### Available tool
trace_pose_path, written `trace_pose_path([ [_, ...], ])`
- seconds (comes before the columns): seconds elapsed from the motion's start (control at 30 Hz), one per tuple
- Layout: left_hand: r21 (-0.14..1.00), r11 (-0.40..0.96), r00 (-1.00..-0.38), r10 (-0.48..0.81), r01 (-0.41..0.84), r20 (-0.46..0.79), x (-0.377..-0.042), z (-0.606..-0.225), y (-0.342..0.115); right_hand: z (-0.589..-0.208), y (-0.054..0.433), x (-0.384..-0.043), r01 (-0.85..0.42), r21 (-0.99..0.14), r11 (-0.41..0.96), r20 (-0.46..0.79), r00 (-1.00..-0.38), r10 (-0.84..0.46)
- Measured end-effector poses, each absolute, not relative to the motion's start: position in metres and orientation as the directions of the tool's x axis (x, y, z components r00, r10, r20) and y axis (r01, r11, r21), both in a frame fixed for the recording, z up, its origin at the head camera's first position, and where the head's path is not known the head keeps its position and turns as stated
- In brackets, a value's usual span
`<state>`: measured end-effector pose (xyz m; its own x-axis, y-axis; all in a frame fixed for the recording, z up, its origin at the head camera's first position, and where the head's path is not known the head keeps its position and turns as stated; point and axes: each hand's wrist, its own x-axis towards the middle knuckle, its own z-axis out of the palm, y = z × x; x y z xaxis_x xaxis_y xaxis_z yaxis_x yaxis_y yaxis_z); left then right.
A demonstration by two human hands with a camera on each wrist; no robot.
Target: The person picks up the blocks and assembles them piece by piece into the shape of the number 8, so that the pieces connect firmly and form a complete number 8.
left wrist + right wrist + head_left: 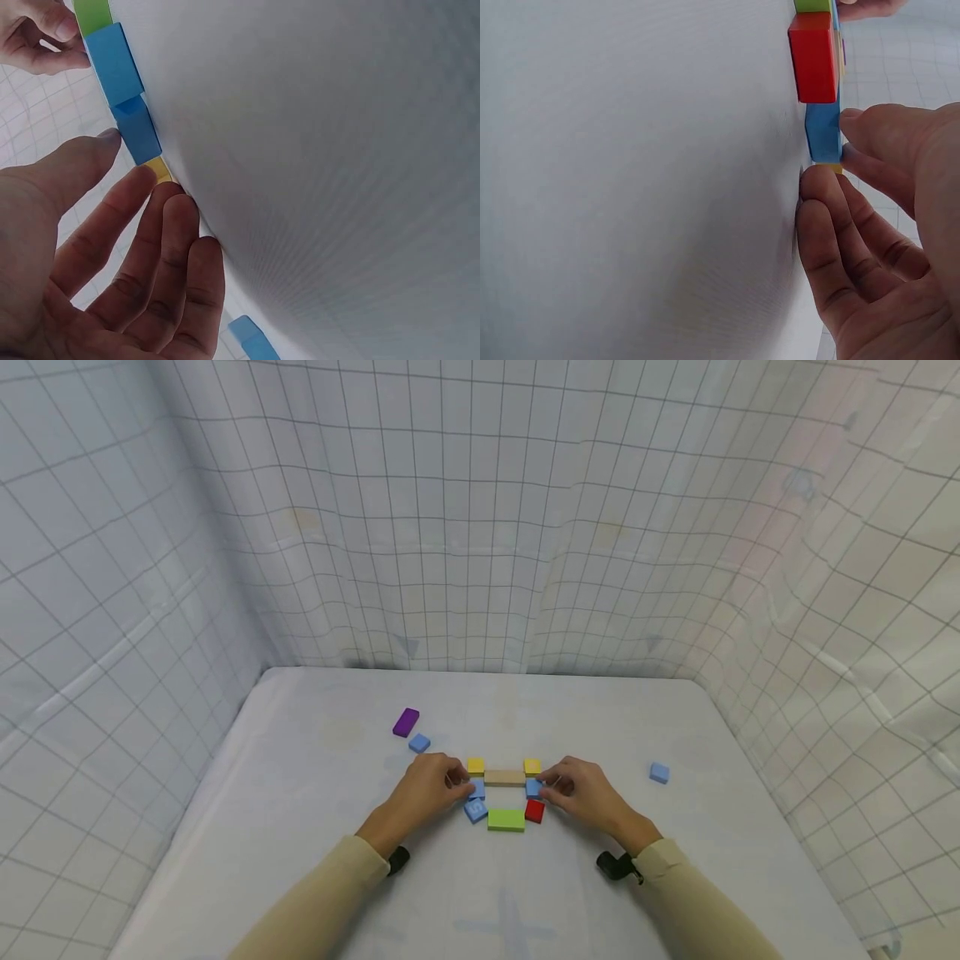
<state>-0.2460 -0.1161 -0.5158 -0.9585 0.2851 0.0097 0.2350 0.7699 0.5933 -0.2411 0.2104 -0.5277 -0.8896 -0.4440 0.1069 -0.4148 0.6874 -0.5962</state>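
At the left of a small arrangement of blocks, my left hand [431,789] pinches a blue block [138,129], thumb at its side and index finger at its end by the yellow block [159,169]. Opposite it, my right hand [585,792] pinches another blue block [824,133] between thumb and index finger. The other fingers of both hands rest close to the tabletop. Between the hands lie a tan block [505,778] and a lime green block [506,821]. A red block [535,811] sits near the right hand, a tilted blue block [476,811] near the left.
Yellow blocks stand at both ends of the tan one, including the right yellow block [532,767]. Farther out lie a purple block [406,722], a loose blue block [419,742] and a far-right blue block [659,772]. Gridded white cloth [480,527] surrounds the white table [337,893].
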Motion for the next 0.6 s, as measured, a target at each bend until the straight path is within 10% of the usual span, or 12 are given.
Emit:
trace_pose_path([
  [0.6,0.593,0.773,-0.96,0.281,0.224,-0.004,-0.2456,-0.5153,-0.1161,-0.5294,0.2122,-0.2409,-0.439,-0.596,0.672,0.126,-0.878,-0.462],
])
